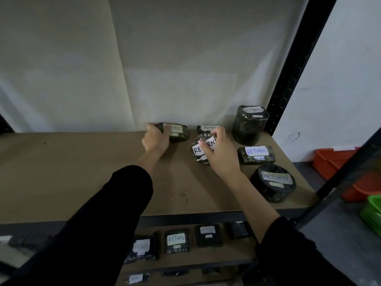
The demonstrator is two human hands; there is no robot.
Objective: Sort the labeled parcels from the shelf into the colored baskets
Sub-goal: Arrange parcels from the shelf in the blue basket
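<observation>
Left hand (155, 139) fingers curled around a flat RETURN parcel (177, 132) at the shelf board (72, 172) back edge. Right hand (218, 150) fingertips pinch a round RETURN parcel (199, 149), tilted label-up, mid-board. Four more RETURN parcels toward the right edge. Orange basket (338, 162) and green basket (373, 211) beyond the board's right side.

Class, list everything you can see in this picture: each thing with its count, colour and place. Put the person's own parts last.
Parcels on top shelf: six, dark wrap, white RETURN labels, right half.
Parcels on lower shelves: several, dark; most labels unreadable.
Top shelf board: one, brown.
Shelf upright: one, black, right.
Orange baskets: stacked, far right, floor.
Green basket: partly seen, right edge.
Backdrop: white, behind shelf.
Left hand: grips flat parcel at the back.
Right hand: fingers on round parcel.
Sleeves: two, black.
</observation>
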